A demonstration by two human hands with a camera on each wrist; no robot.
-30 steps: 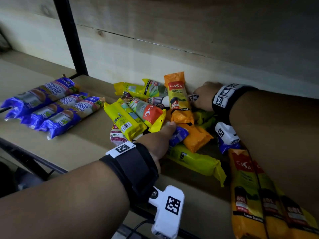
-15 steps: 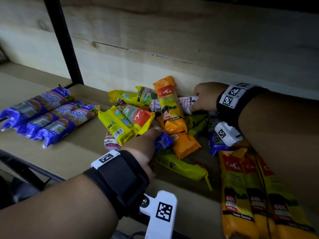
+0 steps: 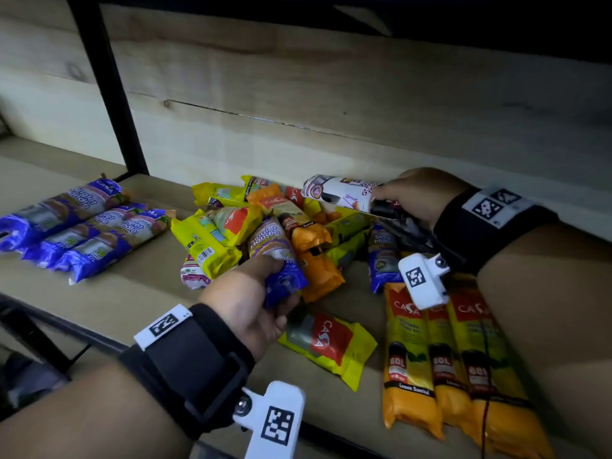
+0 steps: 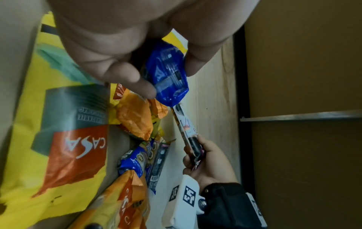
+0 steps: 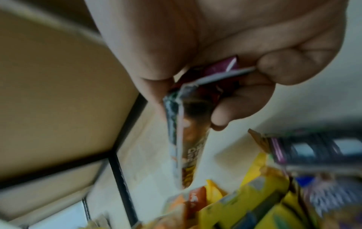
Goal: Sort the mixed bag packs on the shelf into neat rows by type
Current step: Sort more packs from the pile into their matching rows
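Pale wooden shelf (image 3: 139, 286) here, dim light, a plank back wall (image 3: 331, 94) behind it and a black metal upright (image 3: 109, 91) rising at the rear. The landmark is the mixed heap of packs (image 3: 265, 226) in the middle of the shelf.

Left of the heap, well apart from it, 3 blue packs (image 3: 82, 230) lie side by side in a row. Right of the heap and nearer the front edge, 3 long orange-and-yellow packs (image 3: 447, 352) lie side by side, marked 60L. Just in front of the heap, a yellow pack with a red Casa label (image 3: 328, 342) lies flat on its own. A loose blue pack (image 3: 382, 256) sits at the heap's right edge, partly behind the right wrist's camera mount.

Now the hands. The left hand (image 3: 251, 303) comes in over the front of the heap, fingers and thumb curled round the near end of a blue pack (image 3: 278, 253), which rests across the yellow and orange ones. The left wrist view confirms it: the crinkled blue end (image 4: 168, 74) is pinched between thumb and fingers. The right hand (image 3: 417, 197) is at the back of the heap, by the wall, gripping one end of a white pack (image 3: 341, 193) held up above the pile; the right wrist view is blurred, but the fingers (image 5: 235, 108) are plainly closed round that pack's crimped end.
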